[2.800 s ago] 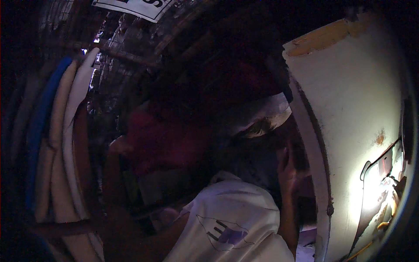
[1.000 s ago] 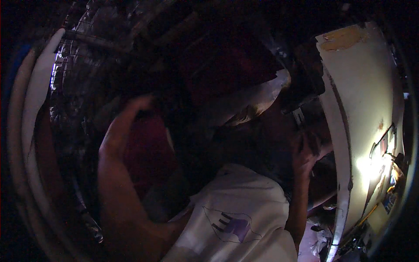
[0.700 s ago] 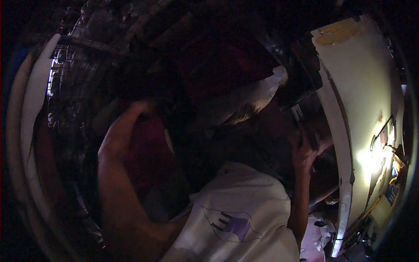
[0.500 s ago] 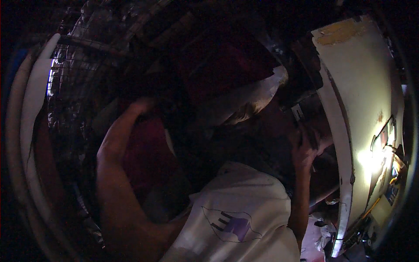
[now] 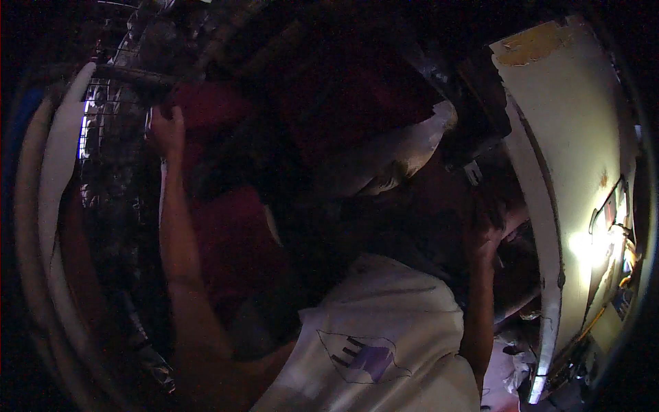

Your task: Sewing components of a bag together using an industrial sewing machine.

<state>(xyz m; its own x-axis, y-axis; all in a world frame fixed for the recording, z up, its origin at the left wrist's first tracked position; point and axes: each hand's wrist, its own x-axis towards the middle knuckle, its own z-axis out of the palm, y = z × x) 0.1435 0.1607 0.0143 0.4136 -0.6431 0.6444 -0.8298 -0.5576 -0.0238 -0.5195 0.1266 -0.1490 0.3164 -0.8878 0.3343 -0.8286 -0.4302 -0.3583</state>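
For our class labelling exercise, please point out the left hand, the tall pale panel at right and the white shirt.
Left hand (image 5: 167,130): head view, the middle of the hand.
Pale panel (image 5: 559,123): head view, its broad face.
White shirt (image 5: 412,309): head view, the cloth of its front.

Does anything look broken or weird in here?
Yes: the tall pale panel on the right looks damaged. At its top is a rough tan patch, as if the surface peeled off, and lower down is a small brownish spot. The dark red piece by the left hand is too dimly lit to judge.
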